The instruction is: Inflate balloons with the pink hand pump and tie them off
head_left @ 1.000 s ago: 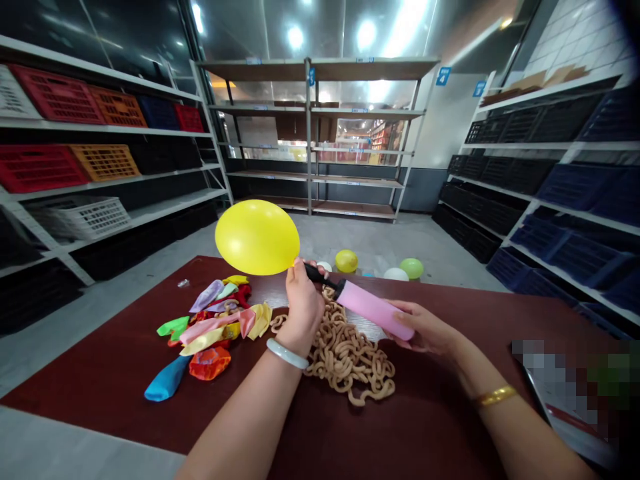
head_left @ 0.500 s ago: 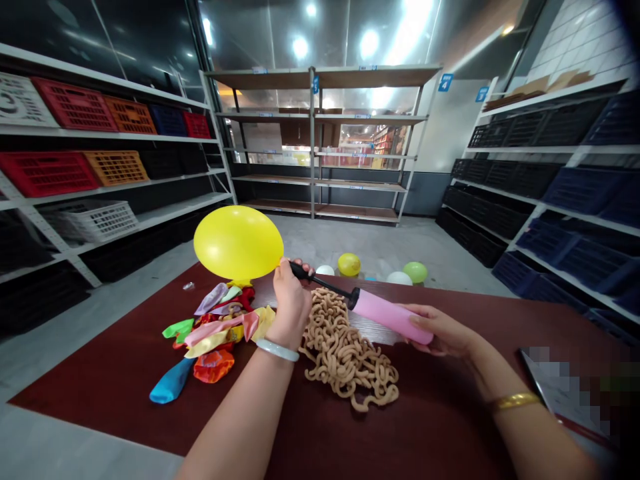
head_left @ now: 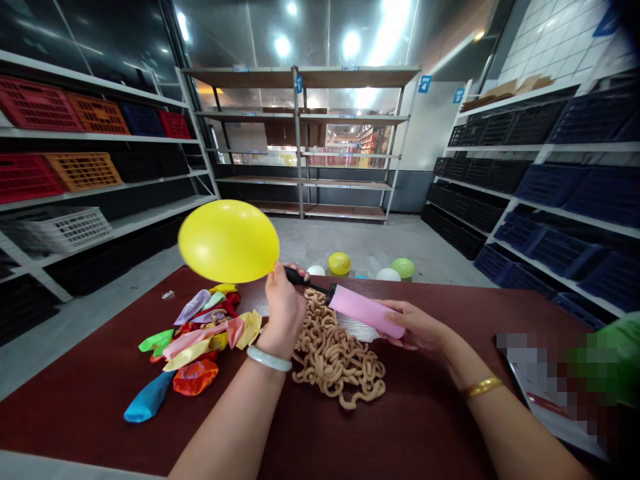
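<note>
A round, inflated yellow balloon [head_left: 229, 241] hovers above the table's far left part. My left hand [head_left: 285, 303] is closed around the balloon's neck and the black end of a balloon pump [head_left: 367, 312]. The pump has a pink barrel, and a short stretch of its black rod shows. My right hand [head_left: 415, 327] grips the far end of that barrel, fingers wrapped round it. Under the pump lies a heap of tan, curly pieces [head_left: 340, 363] that look like long balloons. Left of my left wrist is a pile of limp, multicoloured balloons [head_left: 200, 337].
The dark red table [head_left: 320, 440] spans the front. A tablet-like device [head_left: 525, 380], partly pixelated, lies at right. Beyond the table, a yellow balloon [head_left: 339, 263] and a green balloon [head_left: 403, 268] rest near white ones. Crate-filled shelves [head_left: 80, 233] line the sides.
The pink barrel has slid toward my left hand, so less black rod shows. The yellow balloon looks somewhat bigger. The view has turned slightly right, bringing something green in at the right edge.
</note>
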A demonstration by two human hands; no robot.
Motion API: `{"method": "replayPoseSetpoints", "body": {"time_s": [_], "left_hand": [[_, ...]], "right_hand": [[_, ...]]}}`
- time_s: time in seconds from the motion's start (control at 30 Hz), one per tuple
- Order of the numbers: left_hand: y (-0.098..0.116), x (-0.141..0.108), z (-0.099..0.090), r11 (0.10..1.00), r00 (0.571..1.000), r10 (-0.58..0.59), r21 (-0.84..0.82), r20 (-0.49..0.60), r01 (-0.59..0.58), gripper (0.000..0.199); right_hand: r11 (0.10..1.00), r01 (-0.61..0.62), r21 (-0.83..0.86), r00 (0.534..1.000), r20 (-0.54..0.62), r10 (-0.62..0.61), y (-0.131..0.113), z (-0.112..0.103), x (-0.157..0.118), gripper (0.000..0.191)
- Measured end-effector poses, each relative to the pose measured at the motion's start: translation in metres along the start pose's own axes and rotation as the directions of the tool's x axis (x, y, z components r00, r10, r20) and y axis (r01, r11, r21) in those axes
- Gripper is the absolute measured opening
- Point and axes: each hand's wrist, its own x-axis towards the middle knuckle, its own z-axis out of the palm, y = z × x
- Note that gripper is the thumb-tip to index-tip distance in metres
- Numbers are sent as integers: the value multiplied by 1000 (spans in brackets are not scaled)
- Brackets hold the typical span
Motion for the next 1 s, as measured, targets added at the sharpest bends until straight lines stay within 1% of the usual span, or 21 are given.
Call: {"method": "replayPoseSetpoints", "body": {"time_s": [0.1,0.17,0.23,0.33,0.47,0.6,0.7,0.83,0.9,1.0], "left_hand": [[22,21,-8,999,998,39,-1,-45,-39,14],[33,31,-11,997,996,76,8,-50,-76,15],[40,35,-13,995,994,104,8,-41,-104,17],[41,33,-10,992,992,128,6,-18,-128,17],[32,27,-5,990,990,140,23,-20,-139,17],[15,17,-2,997,997,79,9,6,-79,18],[-3,2,1,1000,998,29,9,48,-29,22],[-21,-18,5,999,997,-10,31,76,8,24],[-25,-23,5,999,997,-23,33,79,20,23],[-22,-20,3,999,994,-45,36,99,41,22]], "right_hand": [[999,43,-32,999,23,-42,-1,-13,-4,73],[996,62,-59,998,25,-61,-3,-21,-6,75],[994,68,-85,997,29,-66,-4,-28,-7,78],[991,75,-113,997,38,-71,-5,-30,-6,76],[987,72,-147,997,45,-66,-5,-18,0,71],[985,93,-145,995,36,-89,-5,1,4,68],[984,107,-142,994,4,-107,-5,11,6,69],[988,93,-123,995,-17,-95,-1,17,10,70],[989,92,-119,995,-16,-95,-1,19,11,68],[985,112,-129,994,6,-112,-1,20,12,66]]}}
